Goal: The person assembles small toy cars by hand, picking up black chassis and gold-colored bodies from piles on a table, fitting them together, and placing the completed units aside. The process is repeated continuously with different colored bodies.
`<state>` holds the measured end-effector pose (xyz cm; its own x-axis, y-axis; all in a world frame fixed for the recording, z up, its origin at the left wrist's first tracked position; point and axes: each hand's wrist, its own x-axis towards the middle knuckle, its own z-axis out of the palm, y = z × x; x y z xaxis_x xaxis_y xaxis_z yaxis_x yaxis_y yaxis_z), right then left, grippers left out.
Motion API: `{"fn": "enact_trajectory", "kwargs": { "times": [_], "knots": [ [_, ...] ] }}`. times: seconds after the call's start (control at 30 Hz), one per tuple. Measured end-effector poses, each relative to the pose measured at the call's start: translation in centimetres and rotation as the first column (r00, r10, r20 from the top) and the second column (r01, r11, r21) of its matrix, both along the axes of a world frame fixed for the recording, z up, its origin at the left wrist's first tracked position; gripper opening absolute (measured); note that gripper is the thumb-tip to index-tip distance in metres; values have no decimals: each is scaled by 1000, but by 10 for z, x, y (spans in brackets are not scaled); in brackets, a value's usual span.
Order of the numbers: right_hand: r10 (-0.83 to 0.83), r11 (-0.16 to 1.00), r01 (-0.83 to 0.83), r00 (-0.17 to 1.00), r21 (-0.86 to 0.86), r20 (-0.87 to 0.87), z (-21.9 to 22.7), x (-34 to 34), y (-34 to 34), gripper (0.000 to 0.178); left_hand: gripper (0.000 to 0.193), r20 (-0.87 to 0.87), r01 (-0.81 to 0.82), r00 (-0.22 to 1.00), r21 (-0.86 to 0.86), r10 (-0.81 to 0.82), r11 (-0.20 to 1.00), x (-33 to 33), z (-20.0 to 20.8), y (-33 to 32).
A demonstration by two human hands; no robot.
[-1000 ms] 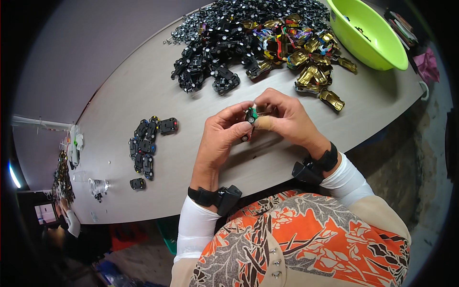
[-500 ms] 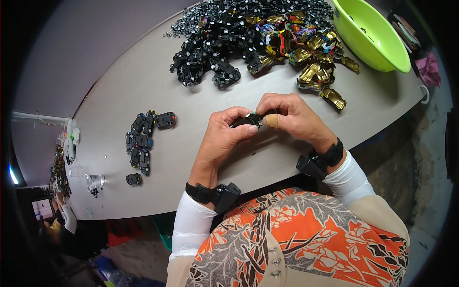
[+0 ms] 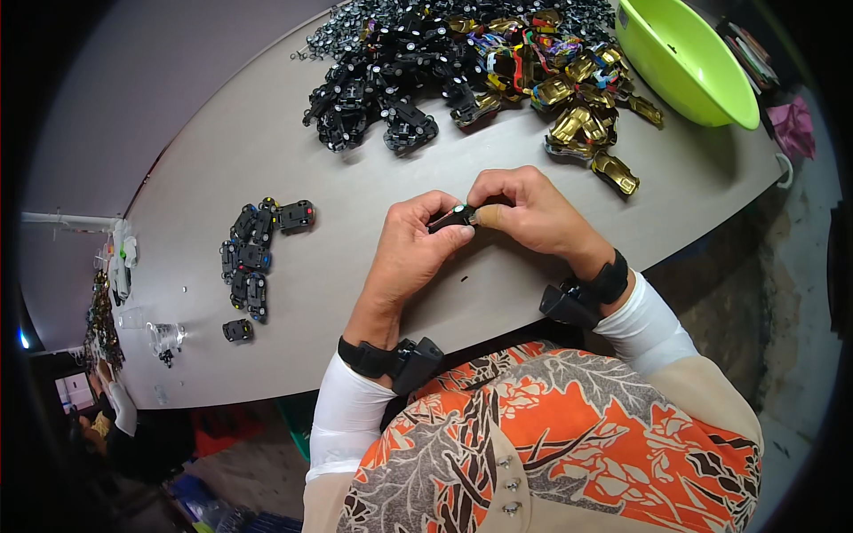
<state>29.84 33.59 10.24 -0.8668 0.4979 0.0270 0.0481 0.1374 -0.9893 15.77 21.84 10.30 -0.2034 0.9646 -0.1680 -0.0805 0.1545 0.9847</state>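
Note:
My left hand (image 3: 413, 240) pinches a small black toy car (image 3: 454, 217) between thumb and fingers, above the table's near side. At the car's right end, the thumb and fingers of my right hand (image 3: 533, 213) close on it, hiding that end. A white-centred wheel and a bit of green show between the hands. The thumb of my right hand has a beige wrapping. Below the hands, a tiny dark piece (image 3: 464, 279) lies on the grey table (image 3: 355, 204).
Black toy car bases (image 3: 373, 98) and gold car shells (image 3: 582, 129) are heaped at the back, with small wheel parts (image 3: 333, 40) behind. A green basin (image 3: 702, 67) stands at right. Several cars (image 3: 253, 258) and a clear cup (image 3: 166, 337) are at left; another person's arm (image 3: 120, 400) shows beyond.
The view has shifted slightly, so the table things sit a little further left and up. Both hands stay together on the toy car, which has tilted and now shows a wheel.

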Motion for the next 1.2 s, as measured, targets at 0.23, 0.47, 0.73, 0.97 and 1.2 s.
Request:
{"fn": "enact_trajectory", "kwargs": {
  "times": [0.23, 0.47, 0.73, 0.97, 1.2],
  "knots": [
    [-46, 998, 47, 999, 52, -22, -5, -2, -4, 15, 14, 19, -38, 999, -55, 39, 998, 1, 9, 1],
    [25, 974, -31, 999, -224, -29, 7, 0, -8, 20, 30, 348, -302, 903, 94, 253, 949, -11, 1, 5],
    [-110, 955, 81, 990, -286, -86, 14, 9, 5, 12, 20, 487, -135, 870, 79, 81, 988, -7, 1, 4],
    [-49, 960, 4, 987, -281, -152, 14, 11, 6, 10, 21, 302, -51, 953, 84, 23, 995, -4, 0, 2],
    [-40, 961, -1, 989, -276, -140, 19, 12, 3, 8, 22, 399, -74, 916, 53, 47, 996, 4, 11, 3]
  ]
}}
